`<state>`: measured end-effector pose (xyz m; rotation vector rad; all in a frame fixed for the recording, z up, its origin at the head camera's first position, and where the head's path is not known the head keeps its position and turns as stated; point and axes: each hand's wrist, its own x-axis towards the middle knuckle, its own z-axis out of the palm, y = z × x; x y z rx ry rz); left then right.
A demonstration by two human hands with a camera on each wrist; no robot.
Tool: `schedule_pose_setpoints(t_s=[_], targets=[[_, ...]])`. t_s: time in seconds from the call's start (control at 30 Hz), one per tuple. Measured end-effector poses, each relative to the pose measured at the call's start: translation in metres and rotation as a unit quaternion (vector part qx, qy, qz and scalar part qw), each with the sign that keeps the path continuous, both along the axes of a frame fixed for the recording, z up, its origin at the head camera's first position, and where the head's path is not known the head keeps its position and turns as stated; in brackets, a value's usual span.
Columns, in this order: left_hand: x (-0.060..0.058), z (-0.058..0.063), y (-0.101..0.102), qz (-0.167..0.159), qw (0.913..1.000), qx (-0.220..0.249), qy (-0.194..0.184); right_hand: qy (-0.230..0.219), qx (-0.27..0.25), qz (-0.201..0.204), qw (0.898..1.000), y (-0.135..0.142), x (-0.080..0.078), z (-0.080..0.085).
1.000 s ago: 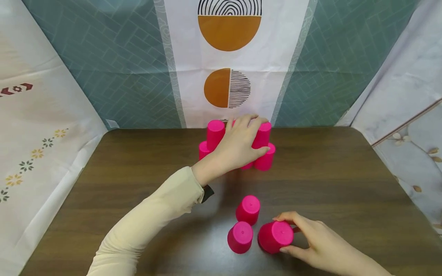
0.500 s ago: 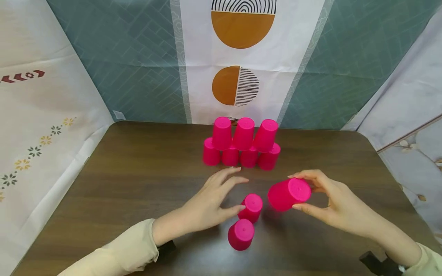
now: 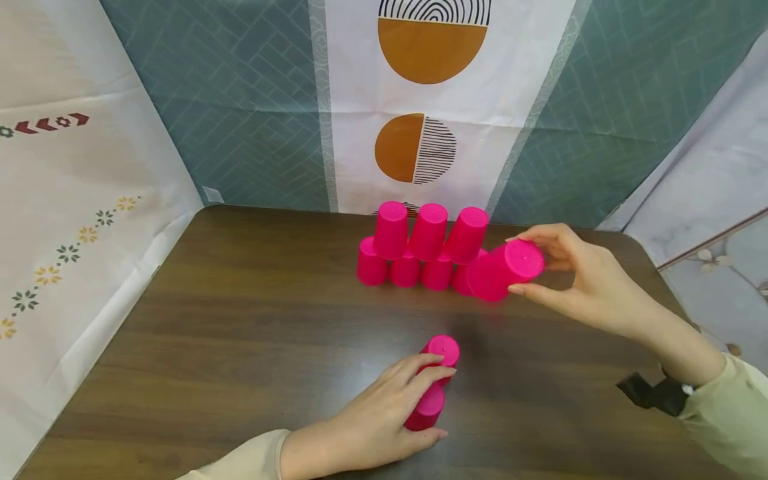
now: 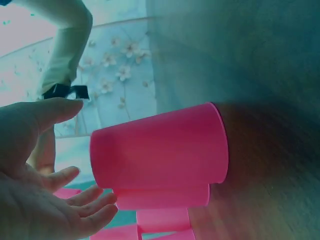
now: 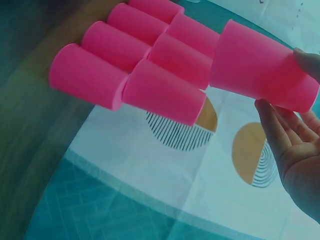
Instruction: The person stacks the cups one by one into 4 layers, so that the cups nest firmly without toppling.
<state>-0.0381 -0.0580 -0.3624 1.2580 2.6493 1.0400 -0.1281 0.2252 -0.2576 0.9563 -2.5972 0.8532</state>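
My right hand [image 3: 594, 287] pinches a pink cup [image 3: 510, 267] near its base, which faces up. The cup hangs tilted in front of the right end of a cup stack, overlapping it in the head view. The stack has several upside-down cups [image 3: 405, 270] below and 3 cups [image 3: 429, 233] on top. My left hand [image 3: 375, 417] is beside two loose upside-down cups, a nearer cup [image 3: 426, 410] and a farther cup [image 3: 445, 348]. In the left wrist view the left fingers [image 4: 95, 207] and thumb are spread around the near cup [image 4: 160, 150], not gripping it.
The cups stand on a dark wooden table [image 3: 270, 320]. Behind its far edge hangs a green and white cloth [image 3: 258, 120] with round patterns. White patterned cloths [image 3: 90, 200] flank both sides. A black band [image 3: 654, 393] is on the right wrist.
My right hand has lifted a cup from near the loose ones and carried it forward to the stack's right end. My left hand has come back from the stack to the loose cups.
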Motion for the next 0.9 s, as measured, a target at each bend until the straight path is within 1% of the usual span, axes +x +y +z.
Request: schedule_pose_setpoints(t_s=[0.1,0.17,0.27,0.4,0.5,0.6,0.73,0.83,0.9], targets=[[-0.001,-0.004,0.002,0.02,0.9994,0.021,-0.018,-0.015,-0.009,-0.022,1.0,-0.011,-0.018,0.006],[-0.002,-0.007,0.002,0.023,0.9985,0.035,-0.035,-0.021,-0.014,-0.026,0.999,-0.017,-0.026,0.01],[-0.002,-0.01,0.0,0.028,0.9973,0.046,-0.051,-0.008,-0.02,-0.018,1.0,-0.026,-0.038,0.018],[0.0,-0.012,-0.002,0.041,0.996,0.053,-0.059,0.0,-0.032,-0.007,0.999,-0.039,-0.052,0.029],[0.001,-0.014,-0.004,0.051,0.9948,0.054,-0.07,-0.008,-0.042,-0.003,0.999,-0.048,-0.062,0.038],[-0.001,-0.015,-0.007,0.059,0.9935,0.047,-0.086,-0.016,-0.042,-0.008,0.999,-0.056,-0.072,0.043],[-0.007,-0.014,-0.011,0.063,0.9912,0.037,-0.11,-0.021,-0.041,-0.016,0.999,-0.07,-0.087,0.04],[-0.011,-0.013,-0.012,0.053,0.9904,0.036,-0.123,-0.033,-0.052,-0.023,0.998,-0.081,-0.099,0.032],[-0.013,-0.014,-0.013,0.041,0.9912,0.034,-0.121,-0.049,-0.06,-0.03,0.997,-0.087,-0.107,0.027]])
